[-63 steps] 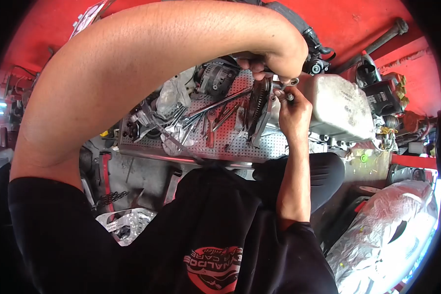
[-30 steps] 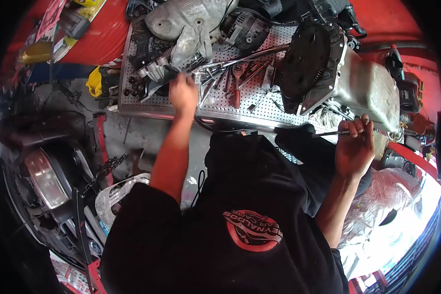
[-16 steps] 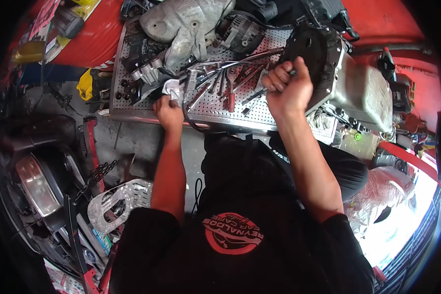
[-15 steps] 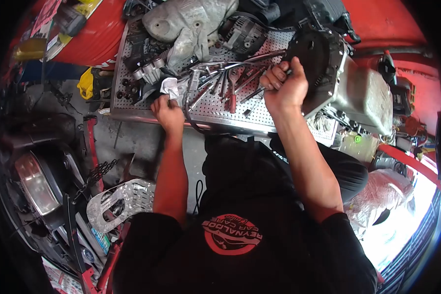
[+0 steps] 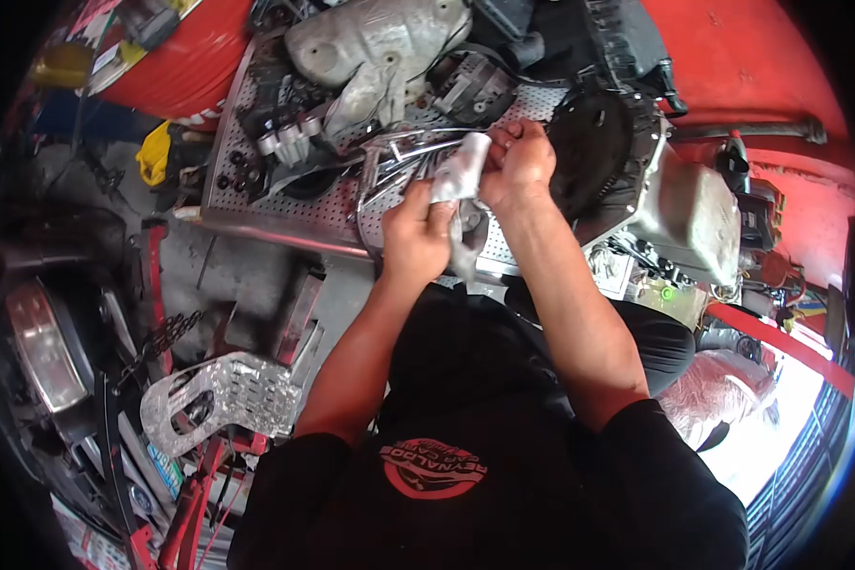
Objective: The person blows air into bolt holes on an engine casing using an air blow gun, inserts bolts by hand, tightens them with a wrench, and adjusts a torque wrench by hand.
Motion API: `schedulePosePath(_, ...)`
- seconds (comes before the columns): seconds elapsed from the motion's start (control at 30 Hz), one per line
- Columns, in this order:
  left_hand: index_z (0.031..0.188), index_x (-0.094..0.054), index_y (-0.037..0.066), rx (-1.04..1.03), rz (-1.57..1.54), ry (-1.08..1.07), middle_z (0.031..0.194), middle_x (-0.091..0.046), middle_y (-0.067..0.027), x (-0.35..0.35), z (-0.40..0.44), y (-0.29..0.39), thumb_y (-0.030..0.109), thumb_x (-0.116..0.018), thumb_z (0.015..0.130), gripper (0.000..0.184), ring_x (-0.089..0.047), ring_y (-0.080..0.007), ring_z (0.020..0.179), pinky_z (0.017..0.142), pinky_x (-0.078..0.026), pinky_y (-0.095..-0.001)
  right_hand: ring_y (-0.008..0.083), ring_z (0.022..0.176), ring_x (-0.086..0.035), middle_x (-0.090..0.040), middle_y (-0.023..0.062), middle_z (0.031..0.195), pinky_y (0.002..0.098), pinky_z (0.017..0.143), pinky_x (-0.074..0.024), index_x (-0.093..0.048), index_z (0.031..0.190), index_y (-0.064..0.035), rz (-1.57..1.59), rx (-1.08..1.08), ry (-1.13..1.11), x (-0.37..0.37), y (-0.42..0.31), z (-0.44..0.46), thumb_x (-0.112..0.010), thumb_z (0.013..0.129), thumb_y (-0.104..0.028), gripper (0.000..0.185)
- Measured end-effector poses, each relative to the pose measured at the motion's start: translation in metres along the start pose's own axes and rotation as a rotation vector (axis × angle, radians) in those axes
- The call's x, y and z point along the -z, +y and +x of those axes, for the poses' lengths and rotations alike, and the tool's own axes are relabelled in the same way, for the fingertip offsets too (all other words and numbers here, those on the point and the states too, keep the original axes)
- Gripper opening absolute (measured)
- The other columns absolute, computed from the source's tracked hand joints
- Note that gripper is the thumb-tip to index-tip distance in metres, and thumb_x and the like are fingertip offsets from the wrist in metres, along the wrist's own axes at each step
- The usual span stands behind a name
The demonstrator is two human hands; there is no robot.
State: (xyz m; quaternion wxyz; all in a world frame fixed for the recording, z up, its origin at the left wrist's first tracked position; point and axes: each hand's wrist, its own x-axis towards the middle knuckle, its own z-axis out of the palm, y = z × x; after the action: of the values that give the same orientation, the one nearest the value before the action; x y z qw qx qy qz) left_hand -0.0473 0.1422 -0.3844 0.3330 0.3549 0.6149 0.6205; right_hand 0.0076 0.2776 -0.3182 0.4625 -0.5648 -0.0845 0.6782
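A whitish rag (image 5: 462,173) is bunched in my left hand (image 5: 416,233), with its greyer end hanging down over the front edge of the perforated metal tray table (image 5: 285,231). Close beside the rag, my right hand (image 5: 525,166) is closed with its fingers curled. Whatever those fingers hold is hidden. Under and behind the hands lie several wrenches and other metal hand tools (image 5: 389,171). To the right of my right hand stands a large metal housing with a dark round opening (image 5: 594,142).
A grey metal heat shield (image 5: 380,43) and an alternator (image 5: 475,87) lie at the table's back. Small dark parts (image 5: 233,171) sit at its left end. On the floor at left are a headlight assembly (image 5: 43,347), a perforated metal plate (image 5: 223,399) and red stands (image 5: 154,285).
My left hand has picked up the rag from the table's left part and carried it right, up to my right hand. My right hand has shifted slightly left and down.
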Motion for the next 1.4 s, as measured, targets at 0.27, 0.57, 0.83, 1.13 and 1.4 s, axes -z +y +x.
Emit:
schedulePosePath(0.27,0.086,-0.065,-0.003,0.395,-0.202,0.082,0.063,-0.062,-0.0075,0.022,0.025,-0.063,0.022,-0.067,0.094,0.026,-0.054,-0.0141,0.059,0.056,-0.044,-0.0322,0.0104,0.045,-0.019,-0.025,-0.0047,0.054,0.0299,0.045,-0.0182,-0.032,0.067,-0.0181,-0.085,0.002,-0.462,0.003,-0.016,-0.051,-0.041,0.101,-0.03,0.037)
schedulePosePath(0.57,0.149,-0.037,0.007,0.091,1.242,-0.059,0.114,-0.064,-0.0277,0.094,0.021,-0.061,0.038,-0.061,0.093,0.069,-0.062,-0.0432,0.101,0.095,-0.044,-0.049,0.011,0.051,-0.025,-0.029,-0.0037,0.059,0.0291,0.053,-0.0243,-0.043,0.07,-0.013,0.344,0.216,-0.727,0.057,-0.114,-0.041,-0.05,0.095,-0.03,0.032)
schedulePosePath(0.83,0.135,-0.055,0.009,-0.225,0.395,-0.385,0.095,-0.067,-0.0172,-0.044,0.005,0.04,0.023,-0.07,0.089,0.05,-0.065,-0.0367,0.09,0.079,-0.051,-0.0469,0.0137,0.062,-0.034,-0.039,0.0012,0.072,0.0312,0.062,-0.0302,-0.055,0.086,-0.0047,-0.038,0.947,-0.594,0.113,-0.18,-0.081,-0.047,0.094,-0.027,0.025)
schedulePosePath(1.13,0.133,-0.054,0.006,-0.086,0.466,-0.671,0.095,-0.071,-0.0154,-0.064,0.008,0.027,0.017,-0.071,0.089,0.048,-0.068,-0.0349,0.089,0.079,-0.054,-0.0428,0.0133,0.056,-0.031,-0.037,0.0004,0.065,0.0311,0.057,-0.0293,-0.051,0.078,-0.0074,0.005,0.98,-0.524,0.127,-0.174,-0.017,-0.046,0.093,-0.028,0.026)
schedulePosePath(1.4,0.131,-0.057,0.006,0.087,0.46,-0.59,0.089,-0.07,-0.0127,-0.038,0.032,-0.003,0.014,-0.069,0.09,0.044,-0.07,-0.0301,0.083,0.076,-0.054,-0.0384,0.0197,0.098,-0.06,-0.063,0.011,0.11,0.035,0.086,-0.0492,-0.062,0.117,0.0009,-1.329,1.168,-0.125,0.144,-0.171,-0.014,-0.047,0.099,-0.018,0.03)
